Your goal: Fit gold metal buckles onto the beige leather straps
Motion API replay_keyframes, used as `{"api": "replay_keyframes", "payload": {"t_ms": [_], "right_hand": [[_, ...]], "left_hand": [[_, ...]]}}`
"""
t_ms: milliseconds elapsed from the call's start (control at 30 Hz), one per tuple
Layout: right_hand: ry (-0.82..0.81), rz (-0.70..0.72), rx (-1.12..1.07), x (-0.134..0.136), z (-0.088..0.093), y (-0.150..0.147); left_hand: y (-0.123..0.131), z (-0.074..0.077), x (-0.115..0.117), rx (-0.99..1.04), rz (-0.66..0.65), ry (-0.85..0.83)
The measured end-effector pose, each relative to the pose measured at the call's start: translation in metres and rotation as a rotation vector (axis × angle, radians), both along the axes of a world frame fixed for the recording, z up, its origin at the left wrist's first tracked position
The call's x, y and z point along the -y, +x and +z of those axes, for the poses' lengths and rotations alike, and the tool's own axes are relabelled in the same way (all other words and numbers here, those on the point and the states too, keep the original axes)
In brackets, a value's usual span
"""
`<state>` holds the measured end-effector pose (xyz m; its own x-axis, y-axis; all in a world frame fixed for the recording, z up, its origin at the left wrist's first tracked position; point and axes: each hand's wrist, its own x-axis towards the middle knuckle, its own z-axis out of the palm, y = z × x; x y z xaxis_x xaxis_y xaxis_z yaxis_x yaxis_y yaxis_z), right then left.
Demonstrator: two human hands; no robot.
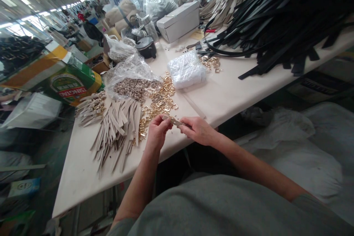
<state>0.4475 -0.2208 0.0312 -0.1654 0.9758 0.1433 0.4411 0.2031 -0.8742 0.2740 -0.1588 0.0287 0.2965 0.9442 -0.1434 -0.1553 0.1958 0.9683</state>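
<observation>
Near the table's front edge, both my hands hold a short beige strap (177, 122) with a bit of gold metal on it, likely a buckle but too small to be sure. My left hand (159, 131) pinches the strap's left end. My right hand (197, 129) grips its other end, fingers closed. Just beyond my left hand spreads a heap of gold buckles (163, 97). To the left lies a fan of loose beige straps (116, 125). Behind them, a clear plastic bag (132, 70) spills small beige loops (129, 87).
A plastic-wrapped white bundle (186, 70), a white box (178, 22) and a dark lidded pot (146, 47) stand farther back on the table (229, 92). Long black straps (276, 18) hang over the right side. A green carton (74, 81) is beyond the left edge.
</observation>
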Motion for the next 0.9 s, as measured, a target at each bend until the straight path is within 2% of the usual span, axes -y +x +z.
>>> {"api": "replay_keyframes", "payload": {"t_ms": [267,433,567,700,800,900], "right_hand": [[0.004,-0.065,0.001,-0.002,-0.002,-0.008],[0.007,-0.065,0.001,-0.001,0.000,-0.010],[0.053,-0.114,0.002,0.000,-0.002,-0.012],[0.073,-0.200,0.005,0.002,-0.006,-0.013],[0.060,-0.236,0.003,0.002,-0.005,-0.009],[0.049,-0.211,-0.012,0.002,0.000,-0.003]], "left_hand": [[0.010,-0.014,0.015,-0.040,0.063,0.054],[0.006,-0.018,0.011,-0.068,0.000,0.026],[0.005,-0.014,0.010,-0.105,0.016,0.055],[0.006,-0.007,0.017,-0.188,0.067,0.193],[0.004,-0.002,0.023,-0.259,0.008,0.295],[-0.001,0.000,0.026,-0.208,-0.085,0.298]]}}
